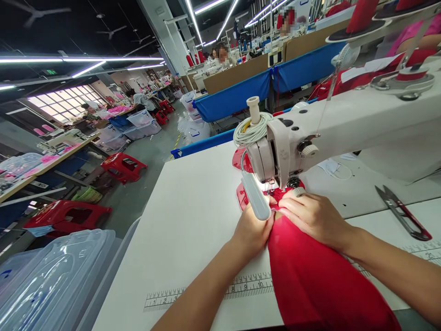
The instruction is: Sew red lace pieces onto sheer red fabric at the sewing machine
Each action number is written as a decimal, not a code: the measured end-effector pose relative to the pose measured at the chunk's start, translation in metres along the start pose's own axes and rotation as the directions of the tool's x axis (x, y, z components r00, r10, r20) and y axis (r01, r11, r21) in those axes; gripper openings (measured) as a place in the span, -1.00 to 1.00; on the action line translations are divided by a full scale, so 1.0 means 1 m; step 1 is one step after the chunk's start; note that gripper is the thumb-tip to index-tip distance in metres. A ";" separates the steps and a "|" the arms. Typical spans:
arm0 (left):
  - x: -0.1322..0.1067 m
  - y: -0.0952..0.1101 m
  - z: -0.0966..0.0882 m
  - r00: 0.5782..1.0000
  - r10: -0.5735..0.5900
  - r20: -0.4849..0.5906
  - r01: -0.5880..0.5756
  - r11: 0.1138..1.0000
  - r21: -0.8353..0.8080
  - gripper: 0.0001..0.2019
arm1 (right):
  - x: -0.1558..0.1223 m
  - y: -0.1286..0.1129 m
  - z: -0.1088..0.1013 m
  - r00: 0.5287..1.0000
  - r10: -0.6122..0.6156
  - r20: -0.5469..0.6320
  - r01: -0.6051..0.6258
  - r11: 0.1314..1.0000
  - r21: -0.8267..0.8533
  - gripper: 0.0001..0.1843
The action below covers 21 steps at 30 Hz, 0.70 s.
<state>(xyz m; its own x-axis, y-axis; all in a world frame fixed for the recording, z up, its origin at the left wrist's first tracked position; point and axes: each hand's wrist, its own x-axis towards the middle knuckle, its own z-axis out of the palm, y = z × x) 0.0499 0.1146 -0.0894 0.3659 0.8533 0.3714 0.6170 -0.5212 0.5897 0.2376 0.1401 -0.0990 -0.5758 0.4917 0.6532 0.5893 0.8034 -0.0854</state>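
Note:
A red fabric piece (310, 276) runs from under the needle of a white sewing machine (330, 124) down over the table's front edge. My left hand (253, 230) is closed on the fabric's left side, just before the needle, its fingers partly behind the grey lamp (255, 195). On the right, my right hand (312, 214) bends its fingers over the cloth beside the presser foot and holds it there. Shiny red material (243, 197) shows under the machine head. The fingertips of both hands are close together at the lit needle area.
Thread snips (403, 214) lie on the table to the right. A printed ruler (248, 287) runs along the white tabletop (179, 220). Lidded plastic bins (65, 271) and red stools (124, 165) stand to the left. Blue-skirted workstations with people are beyond.

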 end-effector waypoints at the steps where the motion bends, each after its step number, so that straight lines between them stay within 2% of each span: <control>1: 0.000 -0.001 0.001 1.000 0.020 -0.012 -0.020 0.999 0.043 -0.84 | 0.000 0.000 0.000 1.000 0.002 0.007 -0.002 1.000 0.009 -0.76; 5: -0.003 -0.004 0.005 0.997 0.065 -0.048 -0.055 0.982 0.183 -0.85 | -0.003 0.000 0.001 1.000 -0.006 0.030 0.006 1.000 0.008 -0.75; 8: -0.004 -0.002 0.005 0.990 0.120 -0.078 -0.095 0.957 0.274 -0.74 | -0.006 0.001 0.002 0.999 0.045 -0.001 -0.045 0.993 -0.106 -0.75; 13: -0.003 0.002 0.003 0.969 0.206 -0.140 -0.150 0.931 0.332 -0.72 | -0.006 0.002 0.003 0.997 0.068 -0.044 -0.076 0.971 -0.228 -0.75; 18: -0.003 0.000 0.005 0.967 0.205 -0.153 -0.141 0.926 0.349 -0.69 | 0.001 -0.003 -0.001 0.989 0.038 -0.142 -0.062 0.984 -0.169 -0.72; 21: -0.003 -0.003 0.006 0.976 0.177 -0.127 -0.125 0.932 0.341 -0.68 | 0.003 -0.004 -0.007 0.993 0.035 -0.109 -0.041 0.997 -0.059 -0.69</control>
<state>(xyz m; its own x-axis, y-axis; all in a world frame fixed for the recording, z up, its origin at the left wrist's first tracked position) 0.0512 0.1131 -0.0966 0.3785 0.7386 0.5579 0.7667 -0.5878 0.2581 0.2372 0.1360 -0.0918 -0.4900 0.4800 0.7276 0.6449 0.7613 -0.0678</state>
